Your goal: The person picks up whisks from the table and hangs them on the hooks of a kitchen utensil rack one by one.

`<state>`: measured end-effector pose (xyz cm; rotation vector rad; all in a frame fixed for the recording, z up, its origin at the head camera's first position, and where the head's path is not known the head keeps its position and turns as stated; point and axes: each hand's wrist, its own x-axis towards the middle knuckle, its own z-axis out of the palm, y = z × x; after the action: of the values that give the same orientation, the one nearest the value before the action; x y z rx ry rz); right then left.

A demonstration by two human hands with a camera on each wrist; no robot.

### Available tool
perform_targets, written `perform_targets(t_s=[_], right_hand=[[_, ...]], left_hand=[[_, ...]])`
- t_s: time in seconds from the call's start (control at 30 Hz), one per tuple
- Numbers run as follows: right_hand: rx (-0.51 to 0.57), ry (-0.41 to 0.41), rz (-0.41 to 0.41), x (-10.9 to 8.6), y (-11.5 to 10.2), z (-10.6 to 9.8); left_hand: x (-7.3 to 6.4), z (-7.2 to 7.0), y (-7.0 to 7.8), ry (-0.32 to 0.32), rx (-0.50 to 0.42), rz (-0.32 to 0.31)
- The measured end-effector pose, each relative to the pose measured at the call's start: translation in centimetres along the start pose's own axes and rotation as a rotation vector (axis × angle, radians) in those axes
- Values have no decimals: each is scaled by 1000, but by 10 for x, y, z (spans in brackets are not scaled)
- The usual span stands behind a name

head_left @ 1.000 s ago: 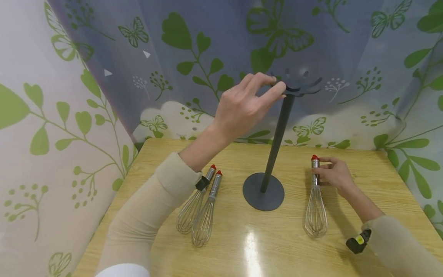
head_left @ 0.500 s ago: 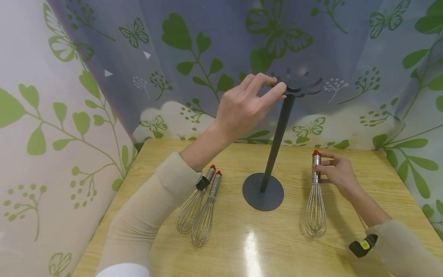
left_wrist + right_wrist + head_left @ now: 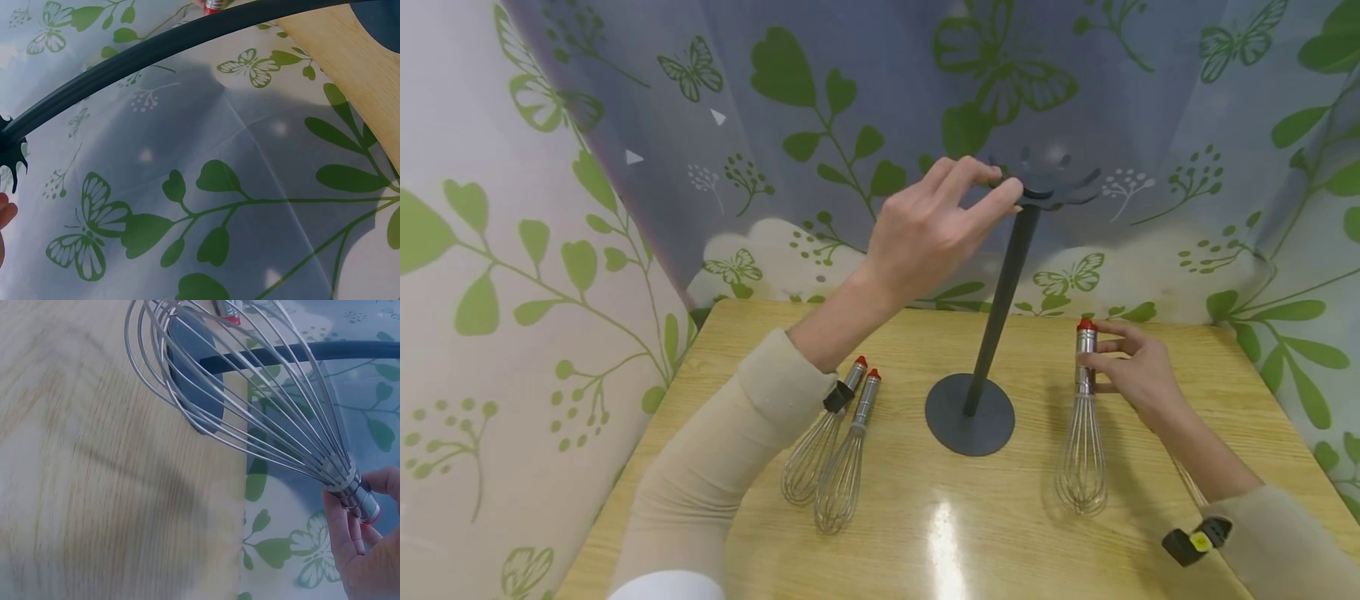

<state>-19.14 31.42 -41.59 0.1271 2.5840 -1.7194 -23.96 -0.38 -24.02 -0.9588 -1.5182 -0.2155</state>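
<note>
Seems early: right hand (image 3: 1138, 371) grips one whisk (image 3: 1084, 410) at 3 o'clock from stand (image 3: 1002, 300), left hand (image 3: 925, 233) pinches its hook (image 3: 1036, 194), nothing seen hung there, two other whisks (image 3: 855, 447) remaining near 9 o'clock.

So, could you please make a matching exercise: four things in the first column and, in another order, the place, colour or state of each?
1. Left hand
2. Right hand
3. Two whisks
4. Stand base

A. lying on the table, left of the stand in the head view
B. round, dark grey
C. at the hooked top
D. holding a third whisk

Pairs: 1-C, 2-D, 3-A, 4-B
</note>
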Motion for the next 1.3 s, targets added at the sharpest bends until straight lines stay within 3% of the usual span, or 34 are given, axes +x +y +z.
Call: perform_targets(t_s=[0.37, 0.73, 1.3], right_hand=[[17, 19, -27, -10, -12, 1], [3, 32, -82, -22, -30, 6], [-13, 69, -148, -36, -57, 8]], left_hand=[[1, 0, 1, 20, 29, 13], [1, -1, 1, -25, 26, 9], [1, -1, 1, -19, 38, 3]])
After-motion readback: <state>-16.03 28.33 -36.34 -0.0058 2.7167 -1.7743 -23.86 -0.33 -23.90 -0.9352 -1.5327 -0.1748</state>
